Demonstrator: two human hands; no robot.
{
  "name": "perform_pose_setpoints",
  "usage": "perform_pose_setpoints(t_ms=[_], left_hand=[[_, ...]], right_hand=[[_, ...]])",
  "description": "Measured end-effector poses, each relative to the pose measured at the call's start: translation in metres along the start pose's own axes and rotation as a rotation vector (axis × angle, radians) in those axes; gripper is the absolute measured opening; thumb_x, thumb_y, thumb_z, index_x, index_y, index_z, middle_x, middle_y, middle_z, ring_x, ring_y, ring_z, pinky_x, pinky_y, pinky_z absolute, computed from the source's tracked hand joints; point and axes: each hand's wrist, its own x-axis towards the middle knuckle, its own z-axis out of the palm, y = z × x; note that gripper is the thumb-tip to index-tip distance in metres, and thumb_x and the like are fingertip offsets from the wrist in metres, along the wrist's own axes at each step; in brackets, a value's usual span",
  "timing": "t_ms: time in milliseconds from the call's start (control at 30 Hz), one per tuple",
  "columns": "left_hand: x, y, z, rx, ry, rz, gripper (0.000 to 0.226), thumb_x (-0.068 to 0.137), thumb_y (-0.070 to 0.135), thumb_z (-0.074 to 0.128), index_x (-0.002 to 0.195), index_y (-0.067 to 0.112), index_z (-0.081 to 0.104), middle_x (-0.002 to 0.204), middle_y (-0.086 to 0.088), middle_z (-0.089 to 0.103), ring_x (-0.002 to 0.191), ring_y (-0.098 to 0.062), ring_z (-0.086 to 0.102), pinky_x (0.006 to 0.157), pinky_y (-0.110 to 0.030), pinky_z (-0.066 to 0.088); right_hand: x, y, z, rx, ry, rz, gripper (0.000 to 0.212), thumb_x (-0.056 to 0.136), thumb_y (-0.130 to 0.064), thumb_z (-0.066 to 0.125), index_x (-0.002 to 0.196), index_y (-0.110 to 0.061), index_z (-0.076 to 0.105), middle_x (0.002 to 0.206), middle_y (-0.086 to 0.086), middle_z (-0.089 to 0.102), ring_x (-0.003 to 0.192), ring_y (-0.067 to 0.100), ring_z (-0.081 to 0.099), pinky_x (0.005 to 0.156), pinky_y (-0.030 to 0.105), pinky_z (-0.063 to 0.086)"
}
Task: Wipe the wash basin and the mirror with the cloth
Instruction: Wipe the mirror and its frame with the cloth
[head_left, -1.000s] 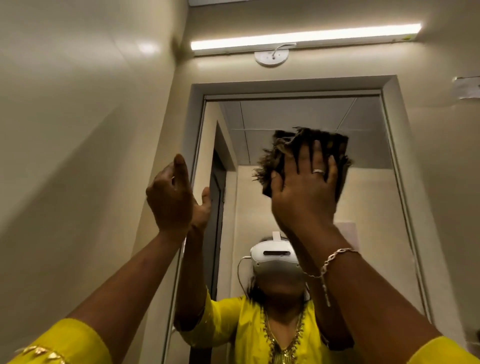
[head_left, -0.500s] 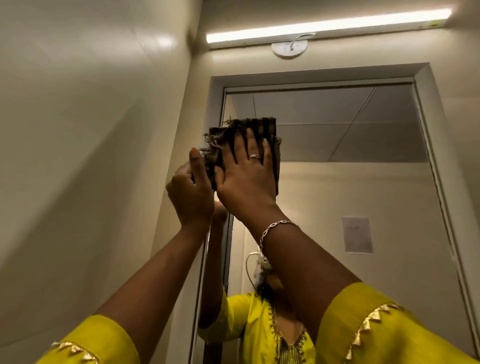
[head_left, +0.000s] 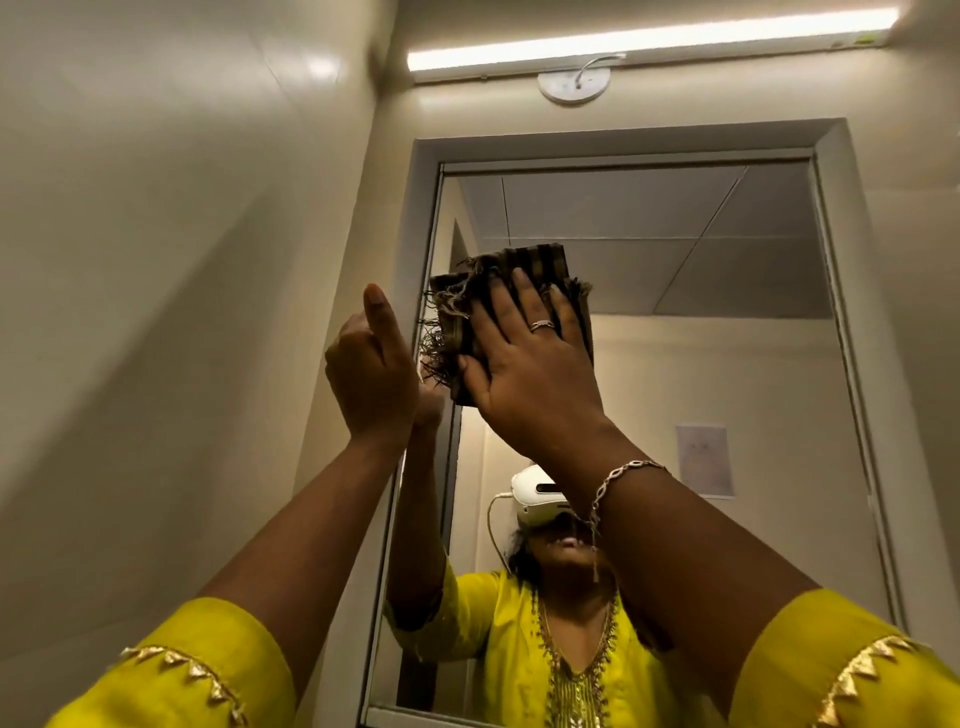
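A tall mirror in a grey frame hangs on the wall in front of me. My right hand presses a dark brown fringed cloth flat against the glass near the mirror's upper left. My left hand is raised just left of the cloth, over the mirror's left frame, fingers loosely curled with one pointing up, holding nothing. The wash basin is out of view.
A beige tiled wall closes in on the left, meeting the mirror wall at a corner. A lit tube light and a round white fitting sit above the mirror. The glass reflects a person in yellow.
The cloth under my right hand slid from the mirror's upper middle to its upper left, then shifted slightly right. My left hand stayed raised beside it.
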Motion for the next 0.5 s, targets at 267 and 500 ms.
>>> perform_pose_setpoints(t_ms=[267, 500], left_hand=[[-0.001, 0.006, -0.002, 0.016, 0.001, -0.03, 0.07, 0.083, 0.064, 0.006, 0.059, 0.019, 0.054, 0.048, 0.008, 0.041, 0.045, 0.002, 0.038, 0.049, -0.007, 0.033], [-0.002, 0.011, -0.002, 0.194, -0.053, -0.049, 0.042, 0.099, 0.021, 0.035, 0.076, -0.008, 0.056, 0.055, -0.005, 0.041, 0.049, 0.0, 0.033, 0.052, 0.0, 0.033]], right_hand=[[-0.024, 0.041, -0.013, -0.031, 0.033, 0.071, 0.061, 0.088, -0.048, 0.023, 0.14, -0.019, 0.036, 0.15, 0.008, 0.031, 0.142, 0.028, 0.019, 0.111, 0.04, -0.001], [-0.046, 0.09, -0.029, -0.084, 0.007, 0.169, 0.06, 0.088, -0.049, 0.026, 0.143, -0.023, 0.028, 0.154, 0.004, 0.022, 0.144, 0.023, 0.009, 0.114, 0.039, -0.001]])
